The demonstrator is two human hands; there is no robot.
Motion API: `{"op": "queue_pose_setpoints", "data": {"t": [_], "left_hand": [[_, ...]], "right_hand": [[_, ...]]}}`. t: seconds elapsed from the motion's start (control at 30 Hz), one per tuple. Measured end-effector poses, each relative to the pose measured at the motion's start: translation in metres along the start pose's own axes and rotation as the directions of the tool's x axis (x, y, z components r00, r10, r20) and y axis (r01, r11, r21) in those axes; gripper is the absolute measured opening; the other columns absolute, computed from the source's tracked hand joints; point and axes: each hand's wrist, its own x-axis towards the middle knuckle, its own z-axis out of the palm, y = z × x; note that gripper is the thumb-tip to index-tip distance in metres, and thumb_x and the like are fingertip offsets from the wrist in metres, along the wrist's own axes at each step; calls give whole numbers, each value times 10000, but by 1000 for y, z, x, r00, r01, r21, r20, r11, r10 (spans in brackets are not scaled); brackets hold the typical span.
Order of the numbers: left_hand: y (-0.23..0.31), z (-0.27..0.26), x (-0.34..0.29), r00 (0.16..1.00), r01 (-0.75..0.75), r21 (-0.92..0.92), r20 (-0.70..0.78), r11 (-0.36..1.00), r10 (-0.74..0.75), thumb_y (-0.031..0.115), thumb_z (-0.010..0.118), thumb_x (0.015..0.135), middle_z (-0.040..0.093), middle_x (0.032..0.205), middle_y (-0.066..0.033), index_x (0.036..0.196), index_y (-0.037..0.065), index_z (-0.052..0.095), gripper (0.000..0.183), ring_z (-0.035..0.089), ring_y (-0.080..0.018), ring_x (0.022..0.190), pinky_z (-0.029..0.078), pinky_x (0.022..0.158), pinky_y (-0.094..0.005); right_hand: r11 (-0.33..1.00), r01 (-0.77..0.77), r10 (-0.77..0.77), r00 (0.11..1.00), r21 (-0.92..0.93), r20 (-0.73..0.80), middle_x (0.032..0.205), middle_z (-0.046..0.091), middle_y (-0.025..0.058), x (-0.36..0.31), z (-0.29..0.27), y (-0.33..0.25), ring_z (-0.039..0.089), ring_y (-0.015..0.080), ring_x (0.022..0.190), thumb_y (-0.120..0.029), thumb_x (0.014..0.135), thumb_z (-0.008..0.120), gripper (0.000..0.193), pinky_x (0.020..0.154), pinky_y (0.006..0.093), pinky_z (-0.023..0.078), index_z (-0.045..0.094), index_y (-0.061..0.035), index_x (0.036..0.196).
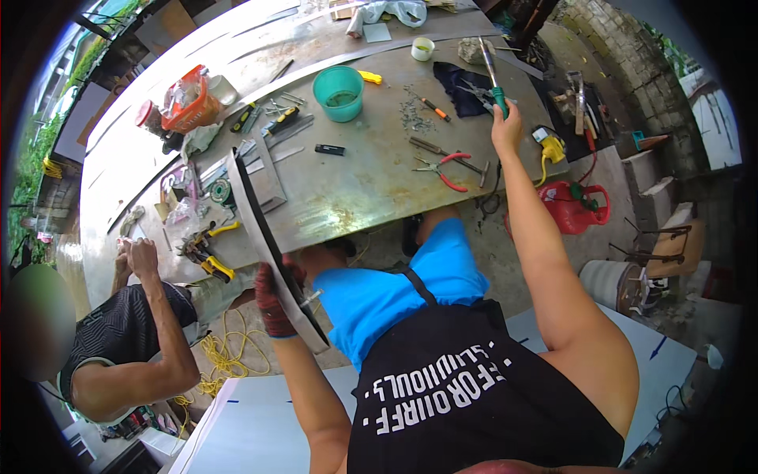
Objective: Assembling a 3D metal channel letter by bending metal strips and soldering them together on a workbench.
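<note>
My left hand (274,304), in a dark red glove, grips a long metal strip (251,205) with a dark inner face. The strip stands tilted, its far end over the table and its near end beside my shorts. Out to the far right, my bare right hand (508,130) is closed around the green handle of a soldering iron (493,75). The iron's metal shaft points away from me, near a grey stone (475,51). A dark cloth (460,91) with grey pliers on it lies just left of that hand. Red-handled pliers (446,169) rest nearer the table edge.
The metal table (355,186) carries a green cup (338,93), an orange basket (189,103), yellow-handled snips (212,251) and scattered screws. Another person (134,340) works at the left. A red gas cylinder (564,207) stands right of the table; yellow cord (229,355) lies on the floor.
</note>
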Motion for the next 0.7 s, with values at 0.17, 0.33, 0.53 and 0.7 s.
{"op": "queue_pose_setpoints", "data": {"t": [0.17,0.33,0.53,0.7], "left_hand": [[-13,-2,-13,993,81,-116,-72,990,-90,469,646,955,686,940,-100,1110,-9,617,504,655,-241,845,528,814,-372],[-17,5,-24,992,29,-148,-117,988,-46,444,653,970,681,960,-104,1162,9,597,479,668,-236,875,544,826,-365],[-7,31,-27,988,-2,-16,-157,1000,-1,470,685,946,685,951,-92,1151,0,602,520,644,-220,870,521,837,-354],[-4,46,-23,984,-22,128,-173,992,44,571,618,945,681,896,-62,1083,39,659,552,644,-173,809,519,757,-299]], "right_hand": [[990,-124,127,991,-62,50,1239,645,224,24,45,31,602,416,1158,-380,963,621,457,974,492,469,615,-36,1263],[993,-86,87,996,-84,14,1225,667,213,47,74,58,638,409,1104,-446,965,622,490,913,474,494,626,-51,1255],[970,-159,176,981,-184,81,1215,680,192,58,101,102,660,401,1051,-440,983,599,469,849,502,516,631,-78,1279],[940,-82,141,977,-332,158,1232,658,210,53,109,119,618,403,1128,-410,983,613,460,926,509,505,631,-84,1307]]}}
